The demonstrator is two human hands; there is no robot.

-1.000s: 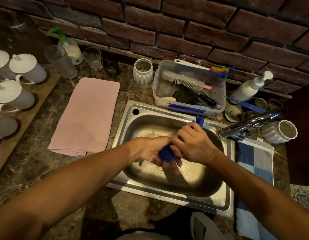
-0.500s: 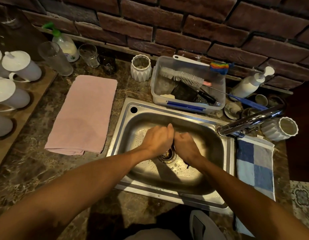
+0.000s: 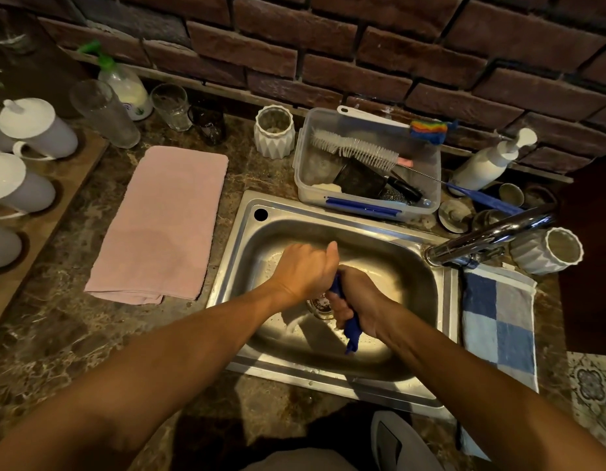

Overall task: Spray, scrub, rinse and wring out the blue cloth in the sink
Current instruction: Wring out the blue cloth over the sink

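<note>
Both forearms bare to the frame edge; no sleeves, watch or rings visible. Left hand [image 3: 303, 271] and right hand [image 3: 357, 302] ungloved. Nails short where visible.

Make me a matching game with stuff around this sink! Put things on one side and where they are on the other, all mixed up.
Things:
1. blue cloth
2. pink towel
3. checked towel
4. bottle brush

Places:
A. in the clear tub behind the sink
B. flat on the counter, left of the sink
C. twisted between both hands, over the sink
D. on the counter, right of the sink

Pairs: 1-C, 2-B, 3-D, 4-A
</note>
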